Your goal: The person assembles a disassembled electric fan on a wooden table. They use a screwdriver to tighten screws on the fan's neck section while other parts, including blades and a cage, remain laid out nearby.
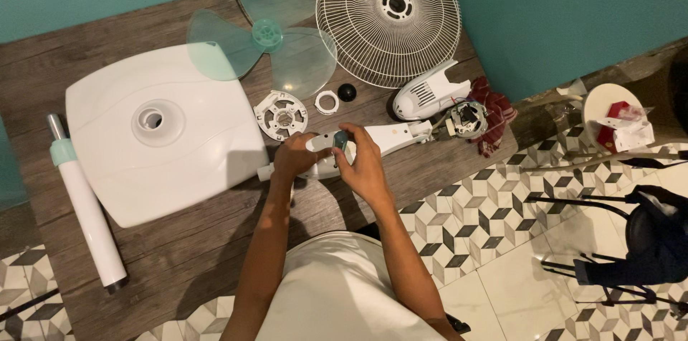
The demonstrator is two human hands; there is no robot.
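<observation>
Head view, left hand [292,157] gripping white fan neck [387,137], right hand [364,162] closed on its dark knob [340,141], square base [161,130] left of hands, blade [265,34] and grille [389,15] beyond them.

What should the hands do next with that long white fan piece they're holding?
Probably keep the left hand pressing the white fan neck piece steady on the wooden table while the right hand works the small dark knob loose. The right fingertips already sit on that knob, and the other fan parts, like the clear blade and wire grille, already lie apart.
</observation>
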